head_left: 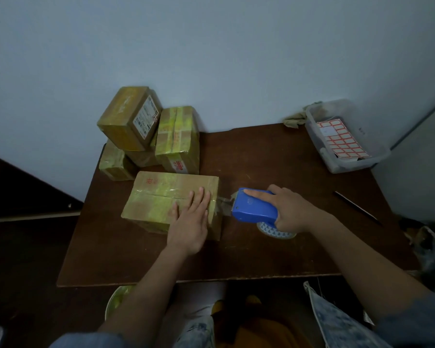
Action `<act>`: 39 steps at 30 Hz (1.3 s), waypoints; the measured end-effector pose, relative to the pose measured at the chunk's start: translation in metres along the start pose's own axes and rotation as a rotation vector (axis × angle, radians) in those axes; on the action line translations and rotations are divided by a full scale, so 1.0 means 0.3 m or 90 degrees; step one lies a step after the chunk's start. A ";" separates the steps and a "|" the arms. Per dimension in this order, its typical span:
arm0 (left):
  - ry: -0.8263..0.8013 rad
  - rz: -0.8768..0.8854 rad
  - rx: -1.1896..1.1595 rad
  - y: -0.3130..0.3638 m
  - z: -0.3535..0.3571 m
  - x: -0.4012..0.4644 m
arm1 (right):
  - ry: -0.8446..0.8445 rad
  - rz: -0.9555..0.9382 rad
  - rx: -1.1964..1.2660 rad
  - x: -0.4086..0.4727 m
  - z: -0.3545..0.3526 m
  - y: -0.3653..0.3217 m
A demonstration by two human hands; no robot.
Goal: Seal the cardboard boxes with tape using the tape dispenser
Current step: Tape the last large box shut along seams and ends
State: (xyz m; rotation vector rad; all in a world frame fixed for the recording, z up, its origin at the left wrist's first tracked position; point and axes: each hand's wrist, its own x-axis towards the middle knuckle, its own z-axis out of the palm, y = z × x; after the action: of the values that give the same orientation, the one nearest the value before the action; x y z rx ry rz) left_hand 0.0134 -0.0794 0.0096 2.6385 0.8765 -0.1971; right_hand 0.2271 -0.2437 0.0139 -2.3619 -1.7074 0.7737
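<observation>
Two hands work: our left hand (189,217) lies flat, fingers straight, on the cardboard box (171,200) on the table (274,159). Our right hand (290,209) grips the blue tape dispenser (254,205) just beside the box.

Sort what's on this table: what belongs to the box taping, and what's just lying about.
In the job:
- cardboard box, pressed flat by the left hand
- blue tape dispenser, gripped by the right hand
- tape strip running from box to dispenser
- stacked boxes

Lying about:
- clear plastic bin with the label sheet
- crumpled rag
- dark pen
</observation>
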 end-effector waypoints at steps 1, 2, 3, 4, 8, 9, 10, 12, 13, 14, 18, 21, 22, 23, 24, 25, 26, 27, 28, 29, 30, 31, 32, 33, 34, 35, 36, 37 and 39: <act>-0.005 -0.012 0.008 0.006 0.006 -0.004 | 0.001 -0.007 0.003 0.005 -0.005 0.007; -0.007 -0.029 0.020 0.014 0.015 -0.008 | 0.003 -0.015 0.004 0.010 -0.011 0.013; -0.006 -0.046 0.036 0.023 0.023 -0.009 | 0.003 -0.023 0.004 0.014 -0.016 0.018; -0.003 -0.056 0.054 0.028 0.031 -0.008 | 0.004 -0.029 0.004 0.018 -0.022 0.023; -0.011 -0.041 0.084 0.022 0.035 -0.004 | -0.001 -0.046 0.018 0.016 -0.033 0.036; -0.016 -0.029 0.091 0.016 0.031 -0.005 | -0.003 -0.050 0.030 0.012 -0.033 0.038; -0.020 -0.017 0.098 0.011 0.029 -0.006 | -0.001 -0.056 0.042 0.006 -0.031 0.039; -0.026 -0.007 0.101 0.006 0.025 -0.007 | 0.009 -0.071 0.057 -0.002 -0.024 0.038; -0.027 -0.009 0.098 0.008 0.023 -0.006 | 0.013 -0.074 0.059 -0.005 -0.020 0.037; -0.028 -0.012 0.094 0.010 0.020 -0.004 | 0.015 -0.075 0.059 -0.007 -0.018 0.037; -0.028 -0.008 0.120 0.016 0.001 0.011 | 0.006 -0.079 0.009 -0.007 -0.019 0.027; -0.009 0.009 0.175 0.037 0.000 0.029 | -0.021 -0.070 -0.038 -0.007 -0.027 0.019; -0.001 0.011 0.185 0.042 0.005 0.032 | -0.028 -0.063 -0.046 -0.009 -0.027 0.020; 0.004 0.010 0.187 0.043 0.013 0.034 | -0.030 -0.058 -0.046 -0.009 -0.029 0.020; 0.007 0.008 0.182 0.039 0.019 0.034 | -0.029 -0.055 -0.042 -0.009 -0.033 0.020; 0.009 0.006 0.174 0.031 0.024 0.034 | -0.026 -0.057 -0.040 -0.009 -0.040 0.019; 0.010 0.007 0.165 0.020 0.026 0.036 | -0.027 -0.062 -0.048 -0.006 -0.049 0.013; 0.010 0.008 0.157 0.011 0.027 0.036 | -0.028 -0.069 -0.072 -0.002 -0.059 0.005; 0.008 0.008 0.152 0.004 0.028 0.038 | -0.029 -0.075 -0.102 0.005 -0.069 -0.004; 0.007 0.009 0.148 -0.001 0.030 0.040 | -0.031 -0.075 -0.126 0.011 -0.079 -0.013; 0.006 0.010 0.146 -0.002 0.033 0.042 | -0.034 -0.072 -0.144 0.018 -0.087 -0.020; 0.008 0.012 0.145 -0.002 0.036 0.044 | -0.041 -0.068 -0.157 0.023 -0.095 -0.027; 0.010 0.014 0.143 -0.003 0.040 0.045 | -0.052 -0.061 -0.167 0.026 -0.101 -0.031; 0.012 0.015 0.141 -0.005 0.042 0.045 | -0.063 -0.052 -0.172 0.030 -0.104 -0.036; 0.015 0.015 0.141 -0.007 0.045 0.044 | -0.074 -0.039 -0.173 0.033 -0.104 -0.043; 0.017 0.014 0.141 -0.009 0.046 0.043 | -0.084 -0.024 -0.175 0.037 -0.098 -0.054; 0.019 0.014 0.142 -0.010 0.048 0.042 | -0.093 -0.012 -0.180 0.043 -0.088 -0.070; 0.019 0.016 0.141 -0.008 0.046 0.042 | -0.101 -0.004 -0.184 0.052 -0.077 -0.089; 0.018 0.017 0.139 -0.004 0.042 0.042 | -0.114 0.009 -0.183 0.080 -0.059 -0.122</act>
State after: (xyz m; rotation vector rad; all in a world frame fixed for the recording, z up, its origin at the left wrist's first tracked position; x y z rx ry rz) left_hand 0.0226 -0.0762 -0.0053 2.8595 0.8738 -0.2631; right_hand 0.2098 -0.2053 0.0354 -2.5579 -1.9969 0.8133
